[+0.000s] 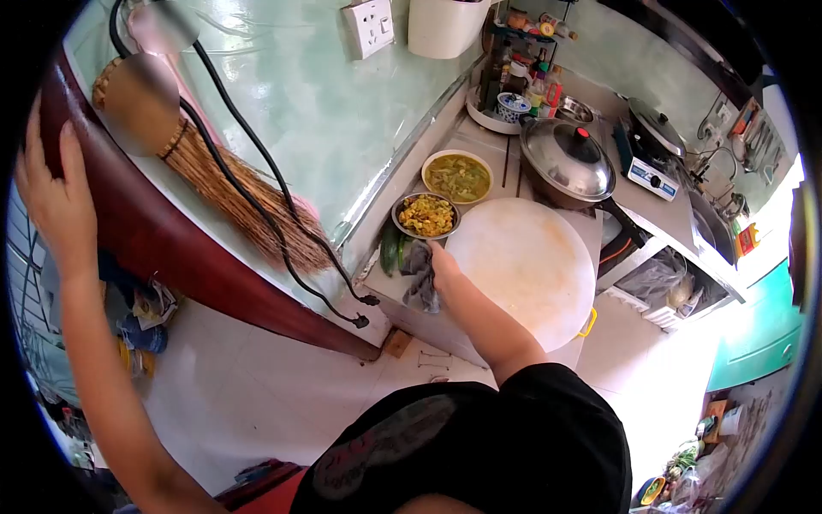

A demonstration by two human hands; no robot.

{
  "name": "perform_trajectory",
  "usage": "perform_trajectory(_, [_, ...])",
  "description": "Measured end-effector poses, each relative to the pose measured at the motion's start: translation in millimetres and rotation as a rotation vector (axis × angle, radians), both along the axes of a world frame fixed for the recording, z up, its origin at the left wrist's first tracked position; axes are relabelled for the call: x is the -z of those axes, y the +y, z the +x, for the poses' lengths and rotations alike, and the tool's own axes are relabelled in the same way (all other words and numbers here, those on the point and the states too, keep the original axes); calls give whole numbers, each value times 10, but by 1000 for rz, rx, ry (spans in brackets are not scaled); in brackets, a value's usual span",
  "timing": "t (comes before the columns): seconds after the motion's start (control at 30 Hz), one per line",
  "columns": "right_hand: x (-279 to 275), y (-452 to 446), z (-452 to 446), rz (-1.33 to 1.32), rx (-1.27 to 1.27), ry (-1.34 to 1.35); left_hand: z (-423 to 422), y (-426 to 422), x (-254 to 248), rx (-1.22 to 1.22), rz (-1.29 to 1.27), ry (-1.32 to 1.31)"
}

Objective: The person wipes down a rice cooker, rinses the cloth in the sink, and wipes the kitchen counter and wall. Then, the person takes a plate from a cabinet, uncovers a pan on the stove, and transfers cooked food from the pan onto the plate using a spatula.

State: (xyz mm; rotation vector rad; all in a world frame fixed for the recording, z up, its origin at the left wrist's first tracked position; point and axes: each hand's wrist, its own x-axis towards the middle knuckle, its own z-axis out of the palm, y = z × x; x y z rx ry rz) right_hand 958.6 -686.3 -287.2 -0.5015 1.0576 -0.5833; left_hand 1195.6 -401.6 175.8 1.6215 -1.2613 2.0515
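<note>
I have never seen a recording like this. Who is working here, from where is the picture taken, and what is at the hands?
No machine works here: these are a person's bare hands. One camera, worn on the head, looks forward and down. The left hand is against a dark red panel. The right hand is at a grey cloth, beside a bowl of yellow food; its grip is partly hidden. The counter also bears a bowl of green soup, a round white board and a lidded pan.

A kitchen with lidded wok (567,159), cooktop (642,173), bottles (538,91)
</note>
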Motion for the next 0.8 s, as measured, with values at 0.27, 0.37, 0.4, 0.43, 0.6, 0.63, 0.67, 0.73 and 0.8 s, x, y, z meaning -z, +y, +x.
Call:
perform_trajectory(0.27, [196, -329, 195, -44, 145, 205, 70, 10, 68, 78, 30, 195])
perform_trajectory(0.37, [530, -516, 247, -91, 79, 212, -25, -15, 41, -13, 29, 181])
perform_trajectory(0.4, [473, -492, 234, -93, 80, 213, -44, -31, 37, -8, 28, 164])
perform_trajectory(0.43, [420, -463, 211, -62, 83, 223, -52, -37, 40, 8, 32, 146])
perform_trajectory(0.6, [-82, -74, -116, 8, 129, 90, -59, -40, 33, 79, 41, 83])
perform_trajectory(0.63, [-102, -41, -241, 22, 93, 30, -69, -40, 25, 99, 46, 71])
perform_trajectory(0.67, [-134, -16, -365, 37, 57, -30, -78, -38, 25, 120, 51, 56])
perform_trajectory(0.73, [-297, 36, -665, 15, 51, -59, -132, -60, 13, 190, 75, 7])
perform_trajectory(0.8, [-357, 31, -966, -28, 94, -56, -192, -105, -2, 288, 97, -50])
